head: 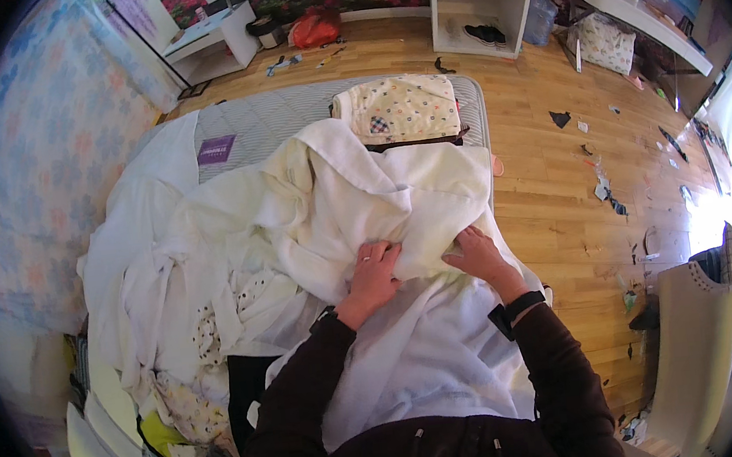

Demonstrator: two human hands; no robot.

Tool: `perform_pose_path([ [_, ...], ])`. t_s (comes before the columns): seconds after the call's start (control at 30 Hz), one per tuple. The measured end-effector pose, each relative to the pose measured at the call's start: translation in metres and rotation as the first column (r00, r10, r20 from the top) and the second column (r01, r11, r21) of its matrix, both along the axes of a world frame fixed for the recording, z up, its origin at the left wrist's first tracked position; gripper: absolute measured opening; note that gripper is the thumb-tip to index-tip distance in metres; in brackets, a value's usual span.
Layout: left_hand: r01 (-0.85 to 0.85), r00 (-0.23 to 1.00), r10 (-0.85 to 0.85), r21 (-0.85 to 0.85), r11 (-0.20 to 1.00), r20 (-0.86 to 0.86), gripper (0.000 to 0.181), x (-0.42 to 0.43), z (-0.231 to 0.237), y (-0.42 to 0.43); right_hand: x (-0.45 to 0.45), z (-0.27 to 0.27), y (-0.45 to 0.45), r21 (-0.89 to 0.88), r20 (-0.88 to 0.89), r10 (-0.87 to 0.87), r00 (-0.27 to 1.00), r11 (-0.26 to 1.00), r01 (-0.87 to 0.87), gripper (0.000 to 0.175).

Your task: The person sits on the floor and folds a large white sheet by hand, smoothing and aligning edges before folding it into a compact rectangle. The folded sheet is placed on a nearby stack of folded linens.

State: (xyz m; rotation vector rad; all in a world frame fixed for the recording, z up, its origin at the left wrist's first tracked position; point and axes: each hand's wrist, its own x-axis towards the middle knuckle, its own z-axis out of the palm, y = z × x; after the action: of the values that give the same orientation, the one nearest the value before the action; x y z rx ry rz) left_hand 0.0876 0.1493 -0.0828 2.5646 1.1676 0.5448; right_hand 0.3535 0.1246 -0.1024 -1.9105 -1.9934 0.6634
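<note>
A large white cloth, possibly a garment (pixel 342 191), lies rumpled across the mattress in front of me. My left hand (pixel 371 277) rests on its near folded part, fingers bent against the fabric; whether they pinch it is hidden. At the right, my right hand (pixel 480 260) grips the cloth near its edge, with fingertips partly covered by a fold. More of the white fabric (pixel 418 355) drapes toward my lap. Beyond it sits a folded cream printed garment (pixel 404 109) on top of darker folded cloth.
The striped mattress (pixel 250 124) bears a purple label. Piled clothes (pixel 185 404) lie at the lower left, beside a patterned curtain (pixel 64 178). Scraps litter the wooden floor (pixel 532 166) at the right. A cream chair (pixel 693 336) stands lower right; a white cabinet (pixel 446 29) holds black shoes (pixel 485 35).
</note>
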Motion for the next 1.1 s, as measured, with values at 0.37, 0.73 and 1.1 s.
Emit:
perform_pose_path([
  [0.37,-0.058,0.967,0.033,0.094,0.994,0.251,0.047,0.012,0.036,0.097,-0.011,0.043,0.017,0.489,-0.137,-0.209,0.968,0.835,0.25,0.052],
  [0.73,-0.14,0.988,0.147,0.16,0.977,-0.035,0.017,-0.01,0.004,0.083,-0.01,0.027,0.037,0.033,0.073,-0.152,0.986,0.988,0.149,0.078],
  [1.1,0.009,0.898,-0.204,0.447,0.894,0.39,0.016,-0.009,0.11,-0.017,0.021,0.136,0.013,0.695,0.222,-0.299,0.928,0.716,0.064,0.02],
])
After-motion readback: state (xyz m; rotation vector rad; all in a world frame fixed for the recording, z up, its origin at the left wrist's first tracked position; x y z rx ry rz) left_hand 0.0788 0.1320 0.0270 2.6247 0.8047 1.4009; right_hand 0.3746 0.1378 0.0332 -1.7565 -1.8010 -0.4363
